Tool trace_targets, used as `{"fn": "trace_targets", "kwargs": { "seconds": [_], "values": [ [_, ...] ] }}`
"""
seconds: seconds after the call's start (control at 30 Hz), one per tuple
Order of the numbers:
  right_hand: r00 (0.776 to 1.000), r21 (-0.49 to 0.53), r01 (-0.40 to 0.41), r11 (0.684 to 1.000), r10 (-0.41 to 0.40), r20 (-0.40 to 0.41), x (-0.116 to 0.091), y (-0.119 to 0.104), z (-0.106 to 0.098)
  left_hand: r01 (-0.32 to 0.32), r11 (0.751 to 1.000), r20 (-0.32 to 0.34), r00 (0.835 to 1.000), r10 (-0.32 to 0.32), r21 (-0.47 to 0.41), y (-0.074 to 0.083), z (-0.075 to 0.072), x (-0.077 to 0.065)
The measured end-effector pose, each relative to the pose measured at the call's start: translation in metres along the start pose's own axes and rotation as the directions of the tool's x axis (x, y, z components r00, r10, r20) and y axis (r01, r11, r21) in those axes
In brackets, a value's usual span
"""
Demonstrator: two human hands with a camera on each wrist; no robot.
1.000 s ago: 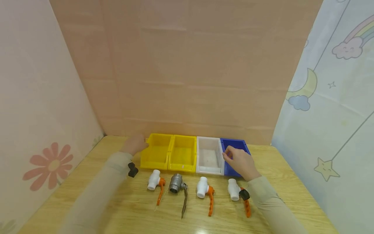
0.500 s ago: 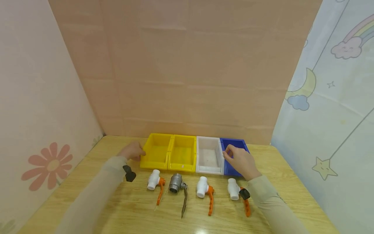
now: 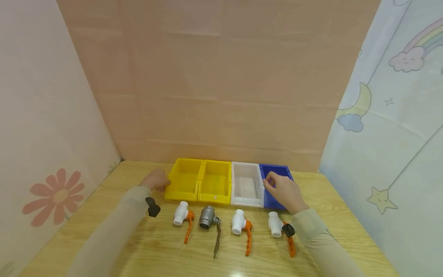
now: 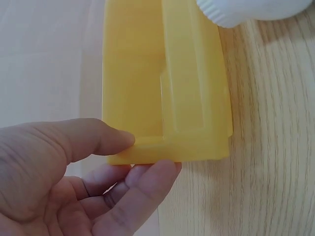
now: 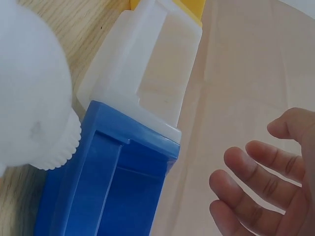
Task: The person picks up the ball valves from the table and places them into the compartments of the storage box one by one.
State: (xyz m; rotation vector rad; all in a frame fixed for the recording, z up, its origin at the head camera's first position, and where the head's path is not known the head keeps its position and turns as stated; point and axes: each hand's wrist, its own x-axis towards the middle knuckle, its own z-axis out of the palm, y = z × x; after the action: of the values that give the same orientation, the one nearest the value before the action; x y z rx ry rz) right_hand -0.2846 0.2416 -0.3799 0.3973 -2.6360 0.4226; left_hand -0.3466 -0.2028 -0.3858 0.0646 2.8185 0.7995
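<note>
My left hand [image 3: 154, 179] holds the left side of the outermost yellow bin [image 3: 185, 177]. In the left wrist view its thumb [image 4: 115, 141] lies over the rim and its fingertips [image 4: 165, 172] are against the outer wall, pinching it. My right hand [image 3: 285, 191] hovers over the blue bin [image 3: 279, 205], fingers loosely bent and holding nothing; the right wrist view shows those fingers [image 5: 246, 167] apart from the bins. Between these bins stand a second yellow bin [image 3: 215, 182] and a white bin [image 3: 247, 184], joined in one row.
In front of the bins lie a white ball valve [image 3: 180, 214] with an orange handle, a metal ball valve [image 3: 207, 217] and two more white valves [image 3: 238, 222] with orange handles. A pink-brown cloth [image 3: 221, 96] hangs behind the wooden table [image 3: 155, 246].
My left hand has come down and slightly left from above the yellow bin's edge, onto its side wall. My right hand has stayed over the blue bin.
</note>
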Motion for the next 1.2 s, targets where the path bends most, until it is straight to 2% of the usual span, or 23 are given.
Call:
{"fn": "trace_targets", "kwargs": {
  "seconds": [0.33, 0.6, 0.7, 0.77, 0.87, 1.03, 1.13, 1.2],
  "values": [
    [0.999, -0.023, -0.020, 1.000, 0.021, 0.035, -0.011, 0.002, -0.010, -0.004, 1.000, 0.002, 1.000, 0.004, 0.025, -0.005, 0.004, 0.005],
    [0.983, -0.057, -0.042, 0.997, 0.052, 0.176, -0.037, 0.002, -0.019, -0.011, 1.000, 0.011, 1.000, 0.011, 0.016, -0.007, 0.003, 0.006],
    [0.964, -0.061, -0.067, 0.996, 0.080, 0.255, -0.048, 0.002, -0.021, -0.019, 1.000, 0.006, 1.000, 0.019, 0.016, -0.007, 0.003, 0.006],
    [0.941, -0.060, -0.096, 0.994, 0.110, 0.319, -0.053, 0.002, -0.021, -0.023, 1.000, 0.001, 1.000, 0.023, 0.017, -0.007, 0.002, 0.006],
    [0.897, -0.057, -0.147, 0.988, 0.157, 0.414, -0.060, 0.004, -0.019, -0.031, 0.999, -0.004, 1.000, 0.031, 0.020, -0.007, 0.001, 0.006],
    [0.831, -0.093, -0.195, 0.976, 0.215, 0.513, -0.066, 0.005, -0.017, -0.027, 0.999, 0.002, 1.000, 0.027, 0.017, -0.006, 0.002, 0.004],
    [0.814, -0.098, -0.206, 0.974, 0.227, 0.535, -0.068, 0.006, -0.014, -0.024, 1.000, 0.009, 1.000, 0.024, 0.010, -0.006, 0.002, 0.003],
    [0.811, -0.091, -0.211, 0.973, 0.226, 0.540, -0.068, 0.007, -0.011, -0.022, 1.000, 0.013, 1.000, 0.022, 0.012, -0.005, 0.002, 0.003]
  ]
}}
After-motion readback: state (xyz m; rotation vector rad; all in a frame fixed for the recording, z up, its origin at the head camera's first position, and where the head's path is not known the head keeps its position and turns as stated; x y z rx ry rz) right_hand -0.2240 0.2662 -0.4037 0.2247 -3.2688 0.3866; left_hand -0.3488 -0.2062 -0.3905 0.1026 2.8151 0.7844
